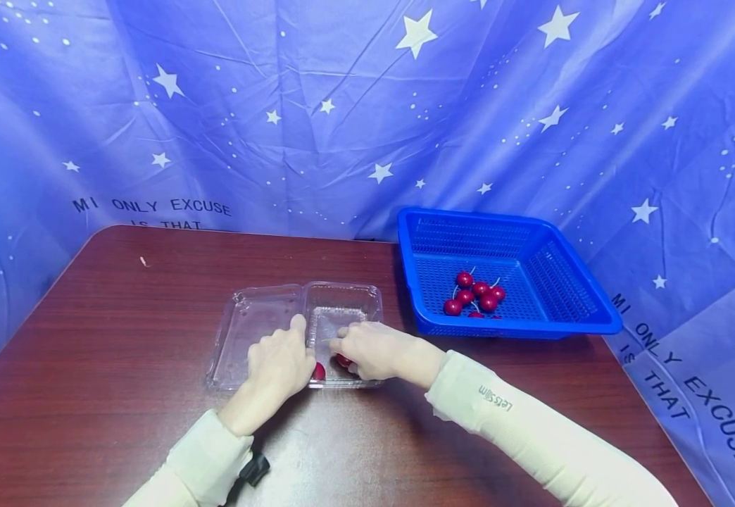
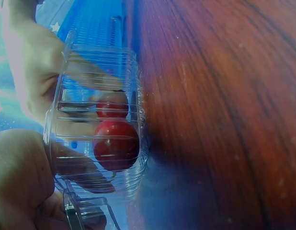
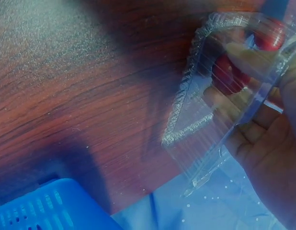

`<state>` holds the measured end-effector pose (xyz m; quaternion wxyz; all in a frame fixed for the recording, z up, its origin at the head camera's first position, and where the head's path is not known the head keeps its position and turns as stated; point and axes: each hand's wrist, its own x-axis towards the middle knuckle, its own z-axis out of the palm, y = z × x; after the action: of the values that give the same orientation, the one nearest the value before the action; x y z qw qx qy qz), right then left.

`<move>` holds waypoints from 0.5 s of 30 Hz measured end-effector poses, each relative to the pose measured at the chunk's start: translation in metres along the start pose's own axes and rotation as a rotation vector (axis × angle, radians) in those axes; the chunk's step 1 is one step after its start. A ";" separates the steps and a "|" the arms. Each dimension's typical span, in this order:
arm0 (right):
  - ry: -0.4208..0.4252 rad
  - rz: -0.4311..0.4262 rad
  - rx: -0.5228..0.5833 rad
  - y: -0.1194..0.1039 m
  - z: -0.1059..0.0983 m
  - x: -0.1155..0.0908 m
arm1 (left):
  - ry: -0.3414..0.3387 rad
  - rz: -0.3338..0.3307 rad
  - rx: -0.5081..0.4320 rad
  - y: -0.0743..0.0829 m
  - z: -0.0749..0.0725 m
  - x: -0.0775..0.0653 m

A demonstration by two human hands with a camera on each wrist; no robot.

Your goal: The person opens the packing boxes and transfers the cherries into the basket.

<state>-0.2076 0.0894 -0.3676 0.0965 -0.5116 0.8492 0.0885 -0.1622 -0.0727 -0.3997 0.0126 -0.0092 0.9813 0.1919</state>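
A clear plastic clamshell box (image 1: 375,299) lies on the table with its lid (image 1: 239,334) folded out to the left. My left hand (image 1: 277,362) grips the box at the hinge side, one finger reaching inside. Close by that finger, a red cherry (image 2: 117,146) rests on the box floor. Inside the box, my right hand (image 1: 370,350) pinches another cherry (image 3: 230,74) between thumb and fingers, low down near the front wall. In the left wrist view the two cherries sit side by side behind the ribbed clear wall.
A blue plastic basket (image 1: 519,328) stands at the back right, holding several cherries (image 1: 465,298), some with stems. The wooden table (image 1: 120,338) ends at a blue star-printed curtain (image 1: 317,155). A small pale scrap (image 1: 144,262) lies at the back left.
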 end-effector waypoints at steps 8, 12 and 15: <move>0.010 0.001 -0.001 0.002 -0.002 -0.002 | 0.001 -0.001 0.001 0.000 0.000 0.000; 0.025 0.009 0.011 0.006 -0.004 -0.003 | 0.002 -0.005 0.005 0.001 0.000 0.000; 0.035 0.019 0.037 0.008 -0.007 -0.005 | 0.000 -0.005 0.007 0.001 0.000 0.000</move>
<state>-0.2131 0.0958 -0.3589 0.0901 -0.5030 0.8571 0.0645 -0.1626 -0.0721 -0.3995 0.0131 -0.0115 0.9819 0.1885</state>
